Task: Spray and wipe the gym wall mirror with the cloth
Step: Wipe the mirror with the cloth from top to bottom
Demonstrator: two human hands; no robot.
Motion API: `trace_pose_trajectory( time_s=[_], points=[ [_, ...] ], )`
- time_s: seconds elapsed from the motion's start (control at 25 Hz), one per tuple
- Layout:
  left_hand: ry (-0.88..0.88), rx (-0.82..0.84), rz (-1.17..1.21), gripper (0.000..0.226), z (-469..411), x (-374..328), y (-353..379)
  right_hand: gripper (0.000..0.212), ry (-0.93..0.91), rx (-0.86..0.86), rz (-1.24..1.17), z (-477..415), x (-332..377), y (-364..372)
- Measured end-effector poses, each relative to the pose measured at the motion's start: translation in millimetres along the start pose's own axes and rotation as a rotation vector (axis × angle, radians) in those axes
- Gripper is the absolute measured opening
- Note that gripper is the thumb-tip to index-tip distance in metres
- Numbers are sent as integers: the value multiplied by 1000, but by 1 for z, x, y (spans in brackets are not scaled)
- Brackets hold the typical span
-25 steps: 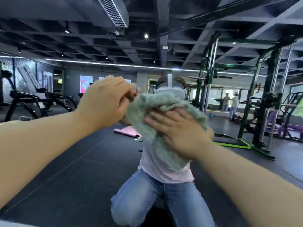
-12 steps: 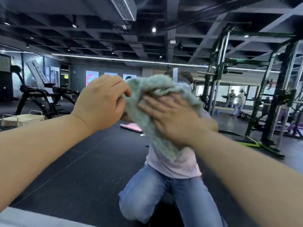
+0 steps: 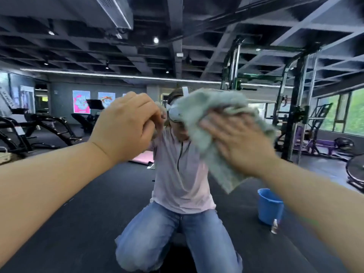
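The wall mirror (image 3: 65, 203) fills the whole view and reflects the gym and a kneeling person in a pink top and jeans. My right hand (image 3: 236, 140) lies flat, fingers spread, pressing a crumpled grey-green cloth (image 3: 206, 115) against the glass at right of centre. The cloth's lower end hangs below my wrist. My left hand (image 3: 126, 127) is a closed fist touching the glass just left of the cloth, with nothing visible in it. A small clear spray bottle (image 3: 274, 226) appears in the reflection, standing on the floor at lower right.
A blue bucket (image 3: 269, 205) stands on the dark floor beside the spray bottle in the reflection. Also reflected are a squat rack (image 3: 295, 107) at right, treadmills (image 3: 29, 127) at left and a pink mat (image 3: 141, 159) behind the person.
My right hand has slid the cloth to the right across the glass. The left fist has stayed close beside it. The view has shifted, bringing the bucket and bottle into sight.
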State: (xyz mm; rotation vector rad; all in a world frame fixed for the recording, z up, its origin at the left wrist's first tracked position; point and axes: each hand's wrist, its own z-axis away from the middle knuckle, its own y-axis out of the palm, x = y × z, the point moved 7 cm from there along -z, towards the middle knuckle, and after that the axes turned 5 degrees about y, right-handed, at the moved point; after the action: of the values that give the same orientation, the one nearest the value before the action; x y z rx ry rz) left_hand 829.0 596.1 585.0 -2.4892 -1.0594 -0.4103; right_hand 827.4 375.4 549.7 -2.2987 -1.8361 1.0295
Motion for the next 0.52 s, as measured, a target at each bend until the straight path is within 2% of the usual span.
trace_pose_trajectory(
  time_s=[0.08,0.12,0.16,0.2,0.24,0.32,0.36,0.4,0.44,0.52],
  points=[
    [20,-14,24,21,-10,-19,12,62,499,-42,-49,-11,-86,-23],
    [19,-22,38,21,-15,-23,14,66,689,-42,-92,-25,-99,-26],
    [15,-29,55,22,-21,-28,17,69,761,-36,-142,-38,-82,-26],
    [4,-39,64,23,-26,-29,16,67,707,-7,-175,-48,-47,-22],
    [-13,-42,64,25,-29,-31,14,64,500,0,-210,-48,1,-12],
    [-51,-55,56,27,-28,-29,7,57,-30,42,-195,2,75,9],
    [-54,-64,63,27,-28,-31,6,56,-109,58,-149,33,64,16],
    [-44,-65,74,26,-27,-35,7,56,-64,27,-117,52,26,16],
    [-30,-55,76,26,-26,-40,10,57,118,-16,-93,61,-22,12],
    [-13,-45,73,25,-26,-43,16,60,665,-69,-124,57,-112,-6]
  ],
)
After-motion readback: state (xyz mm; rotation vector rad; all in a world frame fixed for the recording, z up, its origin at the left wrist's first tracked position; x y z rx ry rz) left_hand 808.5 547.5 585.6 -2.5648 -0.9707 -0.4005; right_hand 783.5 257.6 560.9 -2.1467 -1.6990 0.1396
